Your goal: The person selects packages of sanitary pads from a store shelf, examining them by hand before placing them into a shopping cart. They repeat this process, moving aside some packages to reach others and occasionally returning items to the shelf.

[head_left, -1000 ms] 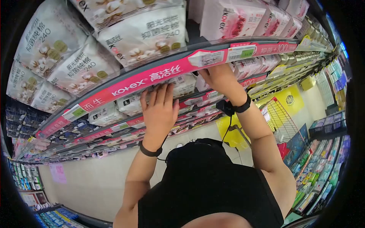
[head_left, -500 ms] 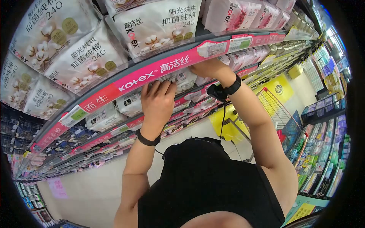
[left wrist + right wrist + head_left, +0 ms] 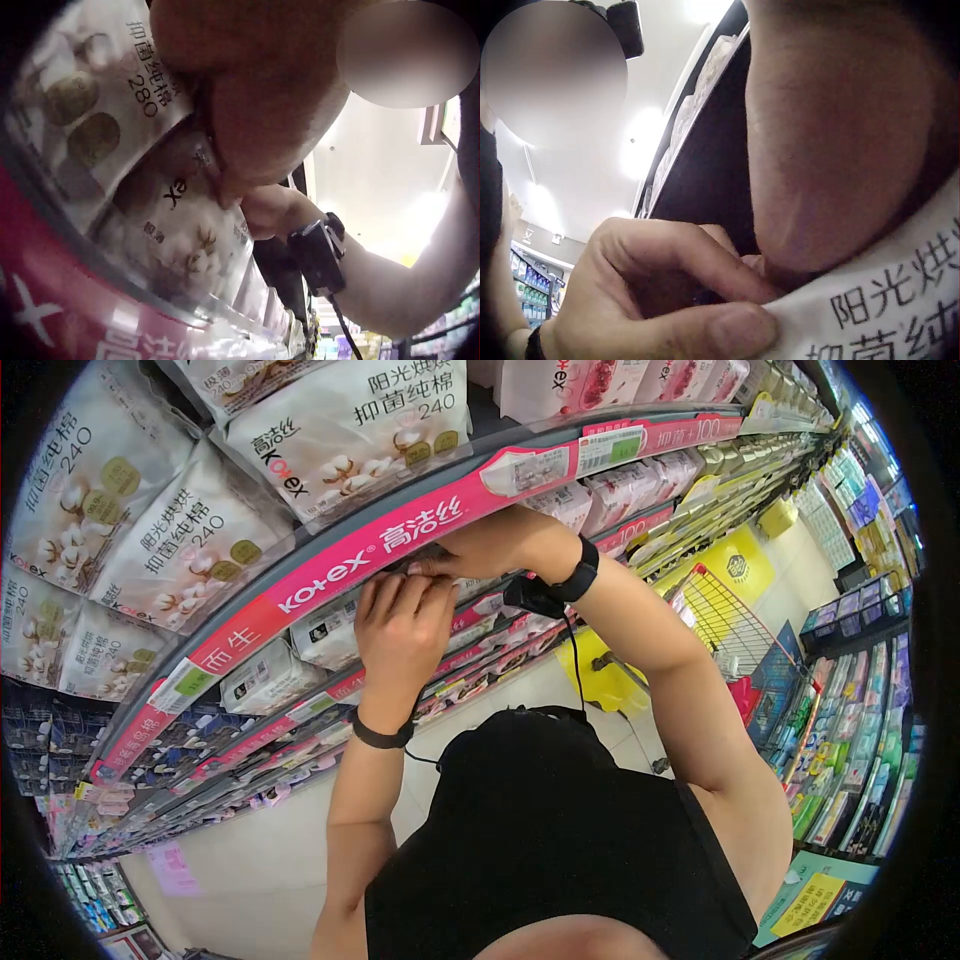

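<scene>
In the head view my left hand (image 3: pixel 405 630) is raised to the lower shelf, beside my right hand (image 3: pixel 500 545), which reaches in under the pink shelf edge (image 3: pixel 370 565). The right wrist view has my left hand (image 3: pixel 660 292) pinching the top edge of a white package (image 3: pixel 870 319) between thumb and index finger; my right hand (image 3: pixel 840 142) is close against that edge. White packages with cotton prints (image 3: pixel 191 225) show in the left wrist view, below my left hand (image 3: pixel 262 97), with my right hand (image 3: pixel 270 210) at their top. My right fingertips are hidden.
Larger white packages (image 3: pixel 350 440) and pink ones (image 3: pixel 570 385) line the upper shelf. A red-rimmed shopping cart (image 3: pixel 725 625) stands behind at the right. Stocked shelves (image 3: pixel 850 760) run along the right side, and pale floor (image 3: pixel 260 860) lies below.
My right hand has moved left and now meets the fingers of my left hand. The left fingers, spread earlier, are more bent. The head view has shifted a little.
</scene>
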A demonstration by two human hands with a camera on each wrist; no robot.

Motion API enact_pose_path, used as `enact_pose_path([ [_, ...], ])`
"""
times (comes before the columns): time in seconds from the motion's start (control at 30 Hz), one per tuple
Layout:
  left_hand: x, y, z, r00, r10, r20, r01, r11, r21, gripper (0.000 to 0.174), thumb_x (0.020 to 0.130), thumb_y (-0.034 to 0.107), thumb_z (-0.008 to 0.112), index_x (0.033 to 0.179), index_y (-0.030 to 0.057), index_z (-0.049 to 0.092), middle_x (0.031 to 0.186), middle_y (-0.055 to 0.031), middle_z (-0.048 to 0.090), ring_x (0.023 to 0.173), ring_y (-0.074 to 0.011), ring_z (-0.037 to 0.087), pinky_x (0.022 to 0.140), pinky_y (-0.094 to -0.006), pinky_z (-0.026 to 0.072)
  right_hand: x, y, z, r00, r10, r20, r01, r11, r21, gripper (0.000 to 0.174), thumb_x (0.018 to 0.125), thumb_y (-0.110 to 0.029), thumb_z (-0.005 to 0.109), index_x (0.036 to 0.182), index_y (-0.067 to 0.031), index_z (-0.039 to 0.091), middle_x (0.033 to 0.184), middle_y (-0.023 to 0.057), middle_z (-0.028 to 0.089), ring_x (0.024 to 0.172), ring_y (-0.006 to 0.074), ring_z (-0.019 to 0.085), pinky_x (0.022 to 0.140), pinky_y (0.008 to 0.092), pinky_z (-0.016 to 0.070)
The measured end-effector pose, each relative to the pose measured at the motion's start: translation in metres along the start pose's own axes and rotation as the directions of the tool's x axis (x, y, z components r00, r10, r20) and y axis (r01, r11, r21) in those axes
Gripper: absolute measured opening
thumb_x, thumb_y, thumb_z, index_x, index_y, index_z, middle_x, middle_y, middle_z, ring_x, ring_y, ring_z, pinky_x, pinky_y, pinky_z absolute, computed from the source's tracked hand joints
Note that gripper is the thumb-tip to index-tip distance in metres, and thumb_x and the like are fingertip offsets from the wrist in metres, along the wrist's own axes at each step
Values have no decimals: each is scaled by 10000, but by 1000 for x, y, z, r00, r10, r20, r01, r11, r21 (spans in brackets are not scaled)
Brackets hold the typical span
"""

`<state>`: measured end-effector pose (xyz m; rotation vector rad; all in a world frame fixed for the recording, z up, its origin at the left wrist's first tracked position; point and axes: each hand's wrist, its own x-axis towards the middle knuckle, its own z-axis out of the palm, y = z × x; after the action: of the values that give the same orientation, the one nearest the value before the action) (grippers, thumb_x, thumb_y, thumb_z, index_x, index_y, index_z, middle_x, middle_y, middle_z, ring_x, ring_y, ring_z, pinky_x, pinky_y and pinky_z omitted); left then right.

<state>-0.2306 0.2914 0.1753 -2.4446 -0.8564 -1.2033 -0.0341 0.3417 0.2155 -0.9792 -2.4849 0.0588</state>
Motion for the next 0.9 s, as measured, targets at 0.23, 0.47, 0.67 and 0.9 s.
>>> enact_pose_path([
  [0.23,-1,-11,-34,990,-137,-25,138,986,91,438,742,321,847,1100,92,743,1106,-127,691,1004,-338,667,899,-471,517,2,-3,12,999,-18,41,20,999,-42,800,953,-641,604,1420,3,512,1380,298,580,1302,454,547,1104,509,436],
  [0.47,-2,-30,-59,776,-508,375,375,849,374,922,706,609,809,1416,70,572,1369,-203,619,1268,-420,587,1037,-537,466,5,-1,14,992,-109,69,109,994,0,974,867,-723,671,1458,25,473,1415,280,561,1326,441,532,1130,485,417],
  [0.67,-3,-31,-61,676,-550,490,398,832,386,1089,627,658,847,1468,51,514,1409,-219,597,1304,-404,570,1088,-523,433,9,-7,2,962,-52,268,39,998,54,1090,676,-627,854,1466,14,463,1432,274,553,1351,413,524,1145,473,406],
  [0.9,-11,-33,-62,718,-510,474,336,850,406,1109,579,668,877,1445,70,527,1406,-199,611,1320,-367,573,1116,-504,417,10,-13,1,954,-3,298,12,1000,-26,1075,677,-580,854,1478,6,444,1444,270,541,1363,401,511,1156,461,391],
])
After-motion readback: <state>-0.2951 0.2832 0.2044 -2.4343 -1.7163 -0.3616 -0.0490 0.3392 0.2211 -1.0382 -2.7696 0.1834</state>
